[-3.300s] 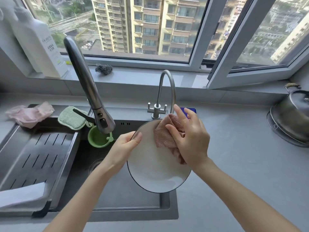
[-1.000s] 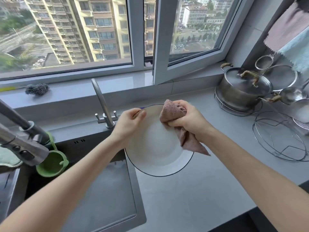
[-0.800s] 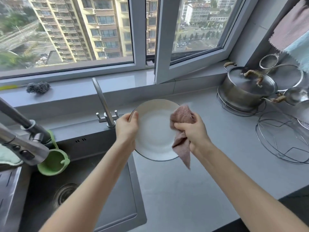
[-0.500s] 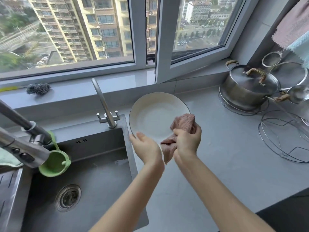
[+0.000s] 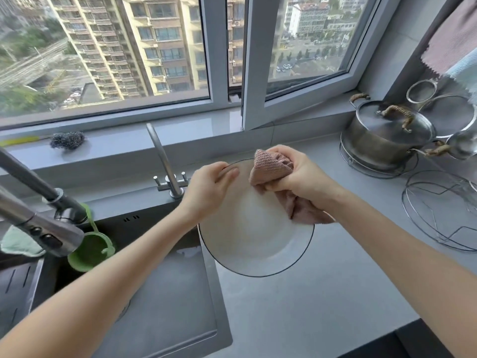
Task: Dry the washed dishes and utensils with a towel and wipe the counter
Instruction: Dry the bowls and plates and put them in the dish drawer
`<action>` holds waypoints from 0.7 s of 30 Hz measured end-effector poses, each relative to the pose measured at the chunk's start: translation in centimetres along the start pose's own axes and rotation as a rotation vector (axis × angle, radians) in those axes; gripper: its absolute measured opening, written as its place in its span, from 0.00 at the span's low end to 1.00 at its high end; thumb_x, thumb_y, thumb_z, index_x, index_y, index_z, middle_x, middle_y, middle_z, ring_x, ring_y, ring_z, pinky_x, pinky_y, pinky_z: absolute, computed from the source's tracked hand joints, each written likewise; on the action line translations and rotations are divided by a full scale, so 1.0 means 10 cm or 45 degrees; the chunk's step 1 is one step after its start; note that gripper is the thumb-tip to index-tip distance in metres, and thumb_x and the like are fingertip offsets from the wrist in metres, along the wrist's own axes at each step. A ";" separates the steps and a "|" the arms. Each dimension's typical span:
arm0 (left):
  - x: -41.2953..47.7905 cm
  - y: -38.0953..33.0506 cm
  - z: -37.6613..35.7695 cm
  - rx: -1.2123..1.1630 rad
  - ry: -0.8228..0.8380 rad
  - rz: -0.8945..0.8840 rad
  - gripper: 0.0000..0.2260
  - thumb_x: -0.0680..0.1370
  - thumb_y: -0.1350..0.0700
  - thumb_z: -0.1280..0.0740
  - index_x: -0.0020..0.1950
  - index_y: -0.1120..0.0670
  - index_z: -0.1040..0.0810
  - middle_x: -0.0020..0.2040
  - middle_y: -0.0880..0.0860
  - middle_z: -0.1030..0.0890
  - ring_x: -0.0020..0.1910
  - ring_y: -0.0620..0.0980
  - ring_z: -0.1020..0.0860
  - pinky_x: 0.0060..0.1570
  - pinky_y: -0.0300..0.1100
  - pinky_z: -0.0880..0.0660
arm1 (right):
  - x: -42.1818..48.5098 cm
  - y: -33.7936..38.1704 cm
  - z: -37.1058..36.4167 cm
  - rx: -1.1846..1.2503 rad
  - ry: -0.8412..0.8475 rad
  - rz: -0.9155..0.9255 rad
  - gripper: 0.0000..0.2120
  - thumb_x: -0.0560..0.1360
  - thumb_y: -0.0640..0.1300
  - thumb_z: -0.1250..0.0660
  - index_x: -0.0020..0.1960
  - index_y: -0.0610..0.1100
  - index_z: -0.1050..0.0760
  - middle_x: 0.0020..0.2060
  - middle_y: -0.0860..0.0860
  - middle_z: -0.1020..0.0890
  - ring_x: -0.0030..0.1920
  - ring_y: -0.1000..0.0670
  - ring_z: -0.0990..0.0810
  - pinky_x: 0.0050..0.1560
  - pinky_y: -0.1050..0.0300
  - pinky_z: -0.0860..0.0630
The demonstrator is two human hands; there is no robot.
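Pinches the far-left rim of the plate (image 5: pixel 247 244) with the left hand (image 5: pixel 209 192), fingers curled over the edge. Clenches the bunched pink towel (image 5: pixel 271 167) in the right hand (image 5: pixel 302 177), pressed to the far-right rim, with a loose tail hanging across the face. Holds the plate in the air over the right edge of the sink (image 5: pixel 165 301), partly above the basin and partly above the counter (image 5: pixel 309 319) to the right of the sink. Being round, shows no long axis; seems tilted, face up and toward the person, far rim near the small tap (image 5: pixel 165 161) behind the sink. Leaves most of the bare face on the near side of the towel-holding fingers, so probably calls for a wipe drawn toward the body, right hand nearer the work, left hand bracing against the push.
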State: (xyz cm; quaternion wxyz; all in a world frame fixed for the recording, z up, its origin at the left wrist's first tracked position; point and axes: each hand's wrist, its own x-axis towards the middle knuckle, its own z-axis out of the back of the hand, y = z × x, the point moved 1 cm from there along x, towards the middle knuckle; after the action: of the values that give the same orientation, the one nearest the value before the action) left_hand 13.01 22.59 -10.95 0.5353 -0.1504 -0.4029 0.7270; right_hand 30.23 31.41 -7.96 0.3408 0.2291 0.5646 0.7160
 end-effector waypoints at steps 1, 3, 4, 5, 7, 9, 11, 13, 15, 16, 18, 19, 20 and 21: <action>-0.01 0.04 0.00 -0.072 -0.094 0.136 0.16 0.79 0.53 0.37 0.34 0.60 0.30 0.29 0.51 0.33 0.30 0.48 0.37 0.32 0.41 0.40 | -0.01 -0.04 0.01 0.067 -0.102 -0.047 0.25 0.64 0.20 0.33 0.52 0.45 0.26 0.42 0.50 0.21 0.36 0.59 0.22 0.40 0.68 0.26; 0.00 0.08 -0.01 -0.239 -0.293 0.386 0.18 0.79 0.54 0.38 0.31 0.57 0.33 0.29 0.50 0.35 0.30 0.49 0.38 0.31 0.41 0.41 | -0.06 -0.15 -0.10 0.302 -0.412 -0.173 0.24 0.66 0.21 0.34 0.52 0.46 0.29 0.46 0.48 0.21 0.38 0.58 0.21 0.38 0.68 0.24; 0.00 0.07 -0.04 -0.285 -0.366 0.479 0.19 0.80 0.54 0.38 0.30 0.55 0.37 0.28 0.49 0.37 0.30 0.49 0.40 0.28 0.41 0.42 | -0.10 -0.21 -0.21 0.406 -0.595 -0.214 0.24 0.67 0.21 0.35 0.52 0.47 0.30 0.47 0.48 0.21 0.41 0.56 0.21 0.40 0.67 0.23; 0.00 0.08 -0.10 -0.329 -0.428 0.567 0.19 0.80 0.54 0.39 0.30 0.54 0.38 0.28 0.49 0.38 0.30 0.49 0.40 0.27 0.40 0.42 | -0.14 -0.26 -0.34 0.498 -0.772 -0.237 0.24 0.68 0.22 0.35 0.50 0.49 0.31 0.49 0.48 0.21 0.44 0.54 0.20 0.44 0.64 0.22; -0.02 0.09 -0.24 -0.467 -0.538 0.786 0.16 0.81 0.54 0.40 0.33 0.56 0.34 0.30 0.52 0.32 0.33 0.52 0.34 0.31 0.40 0.36 | -0.26 -0.31 -0.60 0.719 -0.909 -0.261 0.24 0.69 0.25 0.34 0.52 0.51 0.31 0.52 0.49 0.21 0.51 0.50 0.20 0.54 0.53 0.22; -0.06 0.14 -0.38 -0.620 -0.583 0.969 0.11 0.81 0.54 0.42 0.43 0.57 0.27 0.40 0.58 0.22 0.41 0.56 0.26 0.42 0.45 0.29 | -0.43 -0.32 -0.67 0.867 -0.798 -0.281 0.23 0.70 0.28 0.31 0.59 0.48 0.31 0.52 0.49 0.20 0.52 0.49 0.20 0.55 0.51 0.23; -0.09 0.18 -0.44 -0.745 -0.505 1.025 0.07 0.81 0.56 0.43 0.50 0.57 0.27 0.48 0.59 0.21 0.45 0.56 0.23 0.48 0.47 0.26 | -0.57 -0.35 -0.46 0.894 -0.787 -0.245 0.25 0.70 0.30 0.30 0.63 0.46 0.30 0.55 0.47 0.19 0.51 0.48 0.19 0.53 0.52 0.23; -0.07 0.19 -0.42 -0.879 -0.403 1.013 0.05 0.80 0.60 0.44 0.53 0.55 0.29 0.51 0.56 0.22 0.45 0.55 0.23 0.47 0.48 0.24 | -0.66 -0.39 -0.10 0.908 -0.928 -0.132 0.26 0.70 0.34 0.28 0.63 0.51 0.30 0.58 0.46 0.21 0.54 0.44 0.19 0.56 0.48 0.22; -0.04 0.16 -0.39 -1.009 -0.321 1.056 0.11 0.78 0.65 0.45 0.57 0.54 0.30 0.51 0.54 0.22 0.45 0.53 0.23 0.38 0.44 0.22 | -0.72 -0.38 0.18 0.732 -1.042 -0.034 0.30 0.67 0.40 0.24 0.62 0.61 0.31 0.63 0.50 0.24 0.61 0.45 0.22 0.63 0.42 0.26; -0.03 0.13 -0.37 -1.043 -0.283 1.071 0.13 0.78 0.67 0.45 0.58 0.55 0.30 0.51 0.54 0.23 0.46 0.54 0.22 0.34 0.42 0.22 | -0.74 -0.37 0.25 0.567 -1.065 0.007 0.32 0.67 0.41 0.24 0.63 0.64 0.32 0.65 0.52 0.26 0.63 0.50 0.24 0.65 0.44 0.28; 0.02 0.07 -0.35 -0.993 -0.251 1.006 0.12 0.77 0.67 0.46 0.55 0.55 0.29 0.51 0.55 0.23 0.46 0.54 0.23 0.32 0.41 0.23 | -0.70 -0.26 0.28 0.247 -1.069 0.153 0.33 0.71 0.39 0.27 0.69 0.60 0.36 0.65 0.56 0.28 0.62 0.62 0.27 0.63 0.59 0.27; 0.03 0.02 -0.34 -0.886 -0.265 0.907 0.10 0.78 0.66 0.45 0.52 0.53 0.29 0.51 0.55 0.23 0.45 0.53 0.23 0.36 0.42 0.24 | -0.64 -0.19 0.25 0.075 -1.072 0.261 0.32 0.72 0.41 0.28 0.71 0.56 0.37 0.64 0.56 0.29 0.60 0.64 0.28 0.59 0.67 0.27; 0.05 -0.04 -0.32 -0.748 -0.277 0.772 0.08 0.79 0.63 0.44 0.50 0.52 0.29 0.49 0.54 0.22 0.44 0.52 0.24 0.40 0.44 0.26 | -0.55 -0.13 0.21 -0.153 -1.082 0.368 0.31 0.72 0.44 0.29 0.71 0.53 0.37 0.65 0.54 0.29 0.61 0.62 0.28 0.59 0.68 0.28; 0.05 -0.12 -0.31 -0.619 -0.277 0.622 0.06 0.80 0.61 0.44 0.49 0.53 0.29 0.46 0.52 0.23 0.43 0.51 0.25 0.43 0.44 0.28 | -0.41 -0.12 0.18 -0.435 -1.067 0.435 0.30 0.73 0.48 0.30 0.71 0.52 0.37 0.67 0.49 0.30 0.65 0.56 0.29 0.62 0.62 0.30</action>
State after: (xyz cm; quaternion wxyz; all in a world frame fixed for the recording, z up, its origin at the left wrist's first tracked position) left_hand 15.62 24.45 -11.94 0.2483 -0.2871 -0.5707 0.7282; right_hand 34.45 29.66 -8.40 0.4494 0.5279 0.2072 0.6902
